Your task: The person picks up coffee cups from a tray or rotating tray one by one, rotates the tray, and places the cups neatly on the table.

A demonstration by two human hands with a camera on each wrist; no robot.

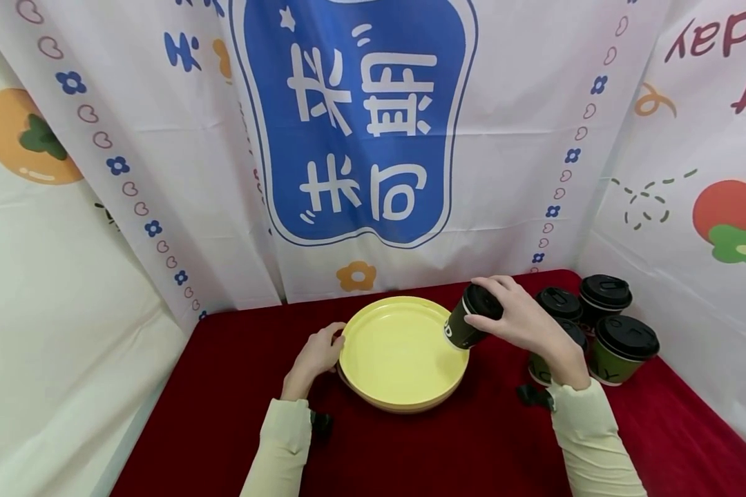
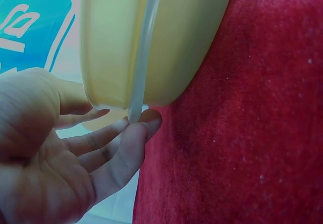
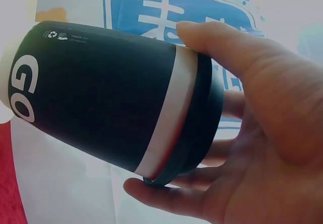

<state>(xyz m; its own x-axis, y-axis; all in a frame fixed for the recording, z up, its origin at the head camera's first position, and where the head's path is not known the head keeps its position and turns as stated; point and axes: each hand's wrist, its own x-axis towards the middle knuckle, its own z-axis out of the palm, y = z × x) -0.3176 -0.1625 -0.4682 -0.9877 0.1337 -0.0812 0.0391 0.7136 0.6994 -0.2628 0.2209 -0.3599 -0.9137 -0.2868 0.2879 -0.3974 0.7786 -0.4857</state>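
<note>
A round yellow tray (image 1: 403, 352), deep-sided with a pale band around its side, sits in the middle of the table. My left hand (image 1: 318, 353) is at its left edge; in the left wrist view my curled fingertips hold the pale band (image 2: 144, 57). My right hand (image 1: 522, 319) grips a dark paper coffee cup (image 3: 96, 93) by its black lid, fingers spread around it. White letters show near the cup's base. The cup tilts, its bottom over the tray's right rim, toward the inside.
Several lidded paper cups stand in a cluster at the right, including a green one (image 1: 620, 353) under my right forearm's outer side. A dark red cloth (image 1: 242, 414) covers the table. Printed white curtains (image 1: 503, 172) hang behind and on both sides.
</note>
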